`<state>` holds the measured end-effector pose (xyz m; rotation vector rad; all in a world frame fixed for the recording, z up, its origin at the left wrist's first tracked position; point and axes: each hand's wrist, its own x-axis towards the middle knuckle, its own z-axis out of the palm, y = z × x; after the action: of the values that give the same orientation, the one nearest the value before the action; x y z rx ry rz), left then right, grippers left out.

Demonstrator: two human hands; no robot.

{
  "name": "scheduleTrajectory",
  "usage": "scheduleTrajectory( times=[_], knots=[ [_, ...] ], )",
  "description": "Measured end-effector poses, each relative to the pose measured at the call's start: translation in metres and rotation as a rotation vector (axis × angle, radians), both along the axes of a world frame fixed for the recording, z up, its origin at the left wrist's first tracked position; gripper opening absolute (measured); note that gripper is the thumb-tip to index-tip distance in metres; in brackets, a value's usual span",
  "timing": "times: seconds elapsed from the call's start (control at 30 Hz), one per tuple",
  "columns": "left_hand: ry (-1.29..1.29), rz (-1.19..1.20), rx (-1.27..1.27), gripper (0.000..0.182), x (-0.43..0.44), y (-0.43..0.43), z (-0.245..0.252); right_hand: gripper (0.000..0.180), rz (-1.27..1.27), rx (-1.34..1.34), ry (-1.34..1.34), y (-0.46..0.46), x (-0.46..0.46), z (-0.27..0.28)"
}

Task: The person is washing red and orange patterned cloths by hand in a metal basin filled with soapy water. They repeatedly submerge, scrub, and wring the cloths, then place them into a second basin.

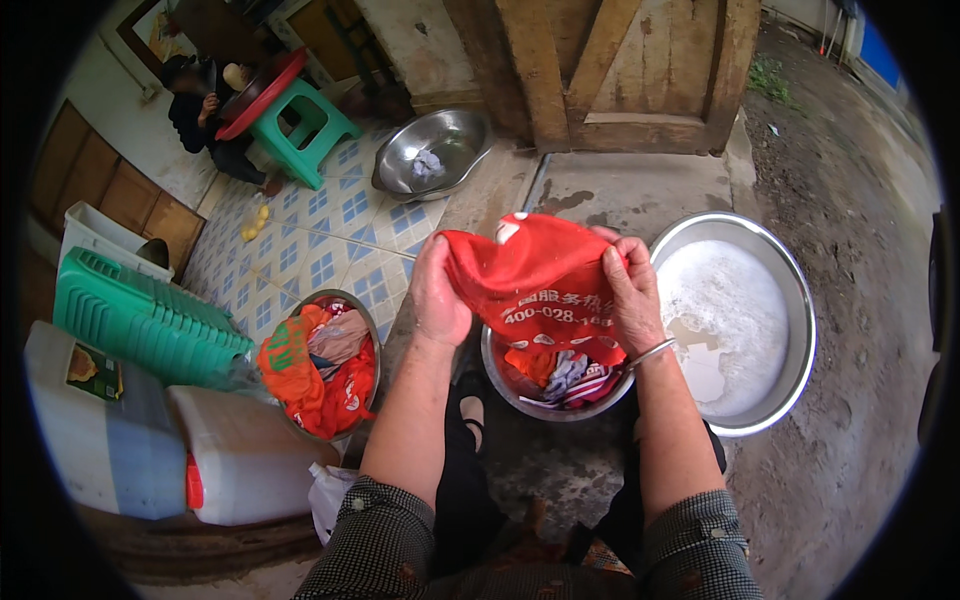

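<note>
Between my two hands a red cloth [540,277] with white printed writing is spread out. My left hand [441,296] grips its left edge, and my right hand [634,289] pinches its right edge between thumb and fingers. Beneath the cloth stands a metal basin [559,412] with orange, grey and striped garments [566,375] in it, partly hidden by the cloth. On the right, close to my right hand, a large metal basin [802,337] holds white suds [727,300] over water. A third basin [375,330] on the left is heaped with orange and red garments [322,375].
A wide metal basin [397,176] with a small pale cloth [427,163] sits on the tiles. Stacked green stools [150,315] and plastic jugs [247,457] line the left. A person [199,112] sits by a green stool [307,139]. A wooden door [637,75] stands ahead.
</note>
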<state>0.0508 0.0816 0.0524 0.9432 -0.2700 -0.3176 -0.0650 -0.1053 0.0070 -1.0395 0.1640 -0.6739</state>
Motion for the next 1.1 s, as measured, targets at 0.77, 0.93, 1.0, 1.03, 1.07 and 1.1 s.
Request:
scheduleTrajectory(
  times=[0.77, 0.93, 1.0, 1.03, 1.07, 1.1],
  knots=[
    [-0.337, -0.102, 0.77, 0.025, -0.007, -0.083, -0.082, 0.028, 0.33, 0.868, 0.188, 0.03, 0.014, 0.002],
    [0.438, -0.619, 0.073, 0.037, -0.017, -0.059, -0.033, 0.051, 0.531, 0.994, 0.051, 0.004, 0.005, -0.003],
    [0.286, -0.638, 0.211, 0.041, -0.023, -0.052, -0.021, 0.055, 0.548, 1.011, 0.016, 0.006, 0.0, 0.002],
    [0.18, -0.663, 0.267, 0.045, -0.025, -0.05, -0.017, 0.056, 0.571, 1.035, 0.012, 0.007, -0.001, 0.005],
    [0.15, -0.633, 0.284, 0.047, -0.024, -0.048, -0.013, 0.057, 0.586, 1.034, -0.011, 0.01, -0.001, 0.007],
    [0.098, -0.634, 0.295, 0.049, -0.024, -0.048, -0.011, 0.059, 0.555, 1.025, 0.007, 0.011, -0.002, 0.008]
  ],
)
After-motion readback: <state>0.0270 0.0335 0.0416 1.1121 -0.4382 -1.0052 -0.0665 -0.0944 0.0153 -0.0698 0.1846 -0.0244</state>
